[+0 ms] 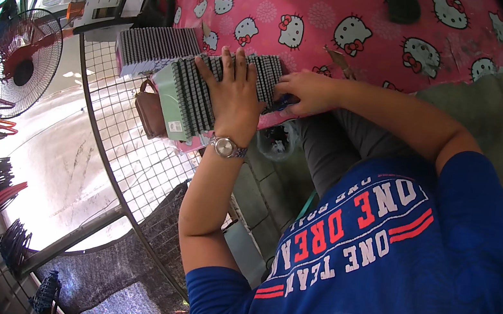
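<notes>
A row of spiral-bound notebooks [181,100] stands packed together at the table's near left edge. Their black coil bindings face up, and a pale green cover shows at the left end. My left hand [232,92], a metal watch on its wrist, lies across the coils with its fingers spread. At the right end of the row, my right hand [306,94] is closed round a small dark blue object [284,102]. Fingers cover most of that object, so its kind is unclear. Behind the row sits a second batch of spiral notebooks [157,49] with greyish-purple coils.
A pink cat-patterned cloth [321,15] covers the table. A brown pouch [150,109] hangs beside the wire grid [117,98] at left. Further left is a standing fan [23,67]. A clear plastic bag [278,145] hangs below the table edge, near my legs.
</notes>
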{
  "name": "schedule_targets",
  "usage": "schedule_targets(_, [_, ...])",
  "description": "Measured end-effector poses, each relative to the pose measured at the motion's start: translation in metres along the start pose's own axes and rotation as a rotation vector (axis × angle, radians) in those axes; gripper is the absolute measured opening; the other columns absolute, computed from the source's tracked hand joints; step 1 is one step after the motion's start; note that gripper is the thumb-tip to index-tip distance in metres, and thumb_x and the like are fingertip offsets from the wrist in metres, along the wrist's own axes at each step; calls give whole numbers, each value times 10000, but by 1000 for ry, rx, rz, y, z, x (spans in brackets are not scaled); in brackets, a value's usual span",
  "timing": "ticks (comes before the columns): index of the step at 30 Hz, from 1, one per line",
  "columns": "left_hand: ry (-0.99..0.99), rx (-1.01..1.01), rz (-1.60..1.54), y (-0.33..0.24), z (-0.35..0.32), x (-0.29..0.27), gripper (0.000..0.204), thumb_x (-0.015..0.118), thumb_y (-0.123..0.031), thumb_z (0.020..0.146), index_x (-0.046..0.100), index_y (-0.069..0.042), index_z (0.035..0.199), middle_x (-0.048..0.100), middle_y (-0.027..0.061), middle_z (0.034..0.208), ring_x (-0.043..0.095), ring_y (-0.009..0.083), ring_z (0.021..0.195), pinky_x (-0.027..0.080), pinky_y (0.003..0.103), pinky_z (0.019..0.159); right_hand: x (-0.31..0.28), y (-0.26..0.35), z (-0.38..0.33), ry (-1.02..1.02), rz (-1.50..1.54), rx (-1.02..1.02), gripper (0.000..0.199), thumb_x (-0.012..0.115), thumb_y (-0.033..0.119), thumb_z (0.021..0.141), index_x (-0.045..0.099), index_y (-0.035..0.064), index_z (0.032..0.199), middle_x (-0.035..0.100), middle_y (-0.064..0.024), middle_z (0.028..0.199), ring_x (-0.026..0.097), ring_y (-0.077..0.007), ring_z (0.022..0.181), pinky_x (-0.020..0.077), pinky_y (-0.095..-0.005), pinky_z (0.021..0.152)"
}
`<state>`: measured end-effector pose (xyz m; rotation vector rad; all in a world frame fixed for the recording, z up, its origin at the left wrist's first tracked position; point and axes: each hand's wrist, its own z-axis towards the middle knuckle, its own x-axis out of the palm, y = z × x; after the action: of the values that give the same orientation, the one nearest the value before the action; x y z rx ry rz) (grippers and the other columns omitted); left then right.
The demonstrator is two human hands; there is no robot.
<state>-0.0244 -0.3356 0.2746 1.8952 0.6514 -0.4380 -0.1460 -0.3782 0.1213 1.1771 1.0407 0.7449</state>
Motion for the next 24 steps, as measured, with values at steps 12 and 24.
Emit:
schedule_targets(12, [86, 8, 79, -5, 4, -1, 784, 694, -531, 768, 463, -165, 1422, 339, 73, 1552, 247, 280, 1457, 26, 743, 1113, -5, -2, 8, 132, -54, 84, 471, 717, 311, 775, 600, 120, 1190, 555, -68, 1141, 508, -267, 1165, 364, -451, 962])
schedule_targets(24, [40, -14, 79, -15, 12, 11, 561, 536, -346, 897, 475, -129, 1411, 352, 87, 1549, 215, 355, 1463, 16, 741, 1111, -15, 7, 12, 272, 140, 275, 397, 696, 299, 788, 631, 154, 1152, 590, -75, 1067, 551, -261, 1120, 396, -445, 930])
